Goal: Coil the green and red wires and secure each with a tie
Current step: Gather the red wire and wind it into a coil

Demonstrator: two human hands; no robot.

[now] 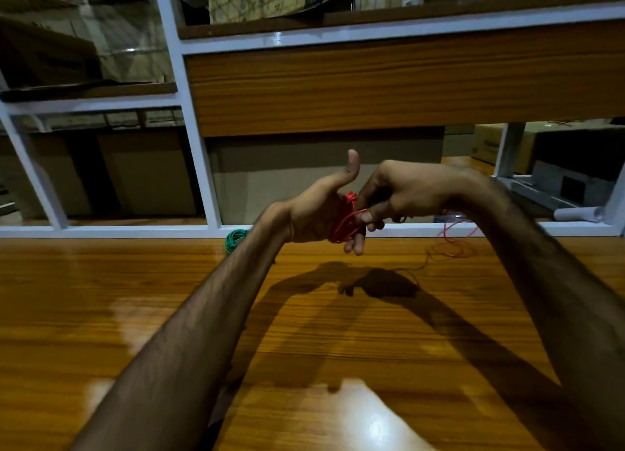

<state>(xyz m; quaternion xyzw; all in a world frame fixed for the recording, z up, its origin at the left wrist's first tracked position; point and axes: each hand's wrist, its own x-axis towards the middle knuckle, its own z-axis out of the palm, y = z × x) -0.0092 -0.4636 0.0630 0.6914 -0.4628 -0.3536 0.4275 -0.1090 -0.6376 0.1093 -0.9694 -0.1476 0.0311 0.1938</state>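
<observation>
Red wire (344, 219) is wound in several turns around the fingers of my left hand (318, 210), which is raised above the table with its thumb pointing up. My right hand (395, 193) is right beside it and pinches a strand of the red wire between thumb and fingers. The loose rest of the red wire (453, 244) trails down behind my right wrist and lies in loops on the table. A green wire coil (234, 239) rests on the table near its far edge, partly hidden behind my left forearm. No tie can be made out.
A glossy wooden table (169, 315) fills the lower half. A white metal frame (199, 139) with a wooden panel rises along its far edge. Cardboard boxes (490, 143) and a white roll (578, 213) lie beyond it at right.
</observation>
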